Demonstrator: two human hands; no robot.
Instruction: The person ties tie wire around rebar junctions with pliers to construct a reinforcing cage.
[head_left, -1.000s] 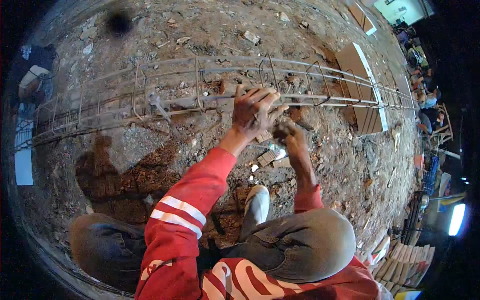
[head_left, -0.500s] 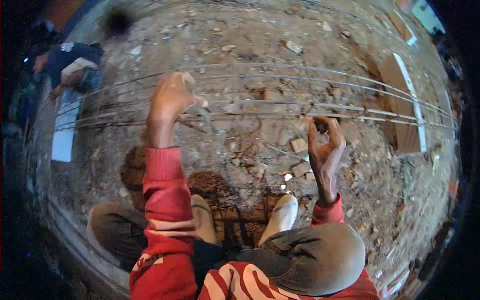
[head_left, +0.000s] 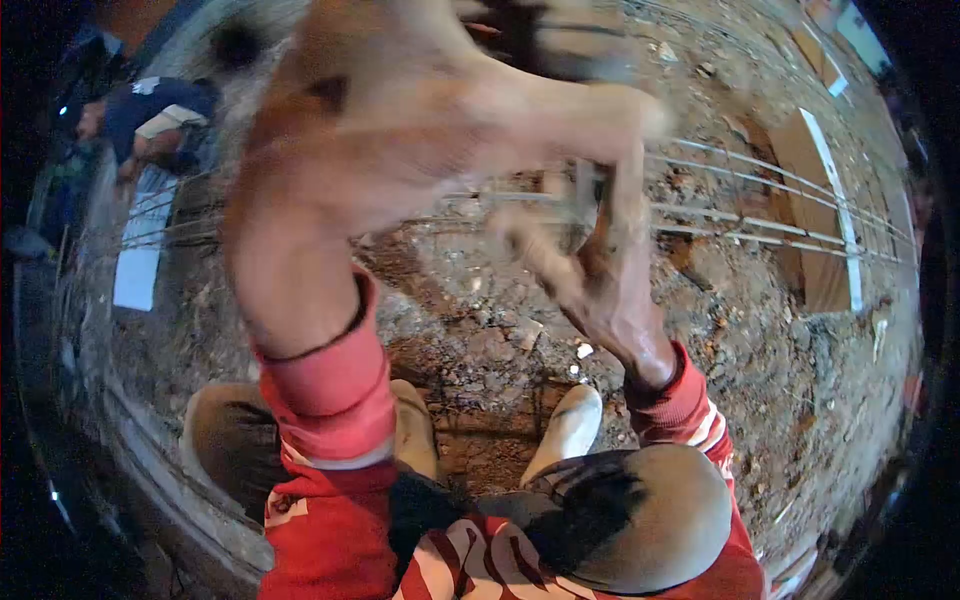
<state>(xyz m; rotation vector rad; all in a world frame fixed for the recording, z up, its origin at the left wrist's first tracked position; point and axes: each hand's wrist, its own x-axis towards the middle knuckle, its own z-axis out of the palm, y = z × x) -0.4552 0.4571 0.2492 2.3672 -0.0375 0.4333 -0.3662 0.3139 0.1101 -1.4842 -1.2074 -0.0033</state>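
Steel bars ran above the ground from 9 o'clock to nearly 3, beyond both hands. The left hand, at 11, was blurred, its grip impossible to tell; the right hand, at 3, was spread, thumb apart from forefinger. Good handling presumably required steady fingers, clear of pinch points. A co-worker bent at 10.

On my monitor, the ground registers as bare brown earth, uneven and littered with stones and pale fragments. Darkness borders my view at both sides. Upper right: pale surface. Lower left: small white light streak.
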